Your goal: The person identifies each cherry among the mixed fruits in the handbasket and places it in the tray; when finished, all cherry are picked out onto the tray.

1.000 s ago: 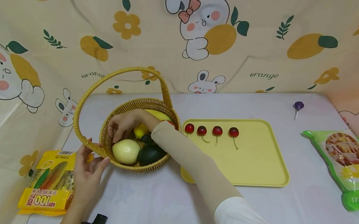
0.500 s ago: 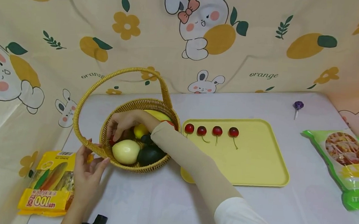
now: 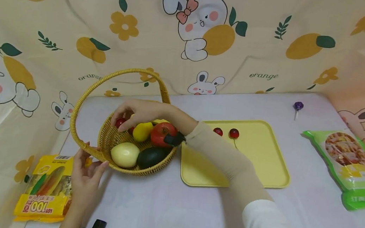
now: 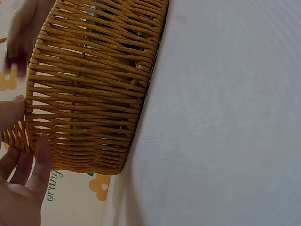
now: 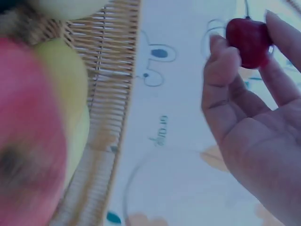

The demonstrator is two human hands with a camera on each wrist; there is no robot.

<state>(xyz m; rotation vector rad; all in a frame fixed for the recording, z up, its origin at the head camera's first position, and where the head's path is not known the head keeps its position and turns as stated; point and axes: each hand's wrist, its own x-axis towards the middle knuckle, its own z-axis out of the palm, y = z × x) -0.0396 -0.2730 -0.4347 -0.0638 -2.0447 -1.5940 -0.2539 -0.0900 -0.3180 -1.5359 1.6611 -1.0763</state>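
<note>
Pinched between the fingers and thumb of my right hand (image 3: 142,111) is a red cherry (image 5: 248,42) with a thin stem, held above the left part of the basket. My left hand (image 3: 86,179) grips the wicker basket (image 4: 89,94) at its left rim, where the handle (image 3: 90,91) joins. In the basket lie a pale yellow fruit (image 3: 125,155), a dark green fruit (image 3: 152,157), a yellow lemon (image 3: 143,131) and a large red fruit (image 3: 161,135). Another red thing shows partly beside the lemon.
A yellow tray (image 3: 261,169) right of the basket holds cherries (image 3: 233,133), some hidden by my right arm. Beyond it lie a purple lollipop (image 3: 298,106) and a green food bag (image 3: 345,164). A yellow candy bag (image 3: 47,189) lies by my left arm.
My right hand has risen from inside the basket with the cherry, and the forearm has shifted right, covering part of the tray. My left hand still holds the rim.
</note>
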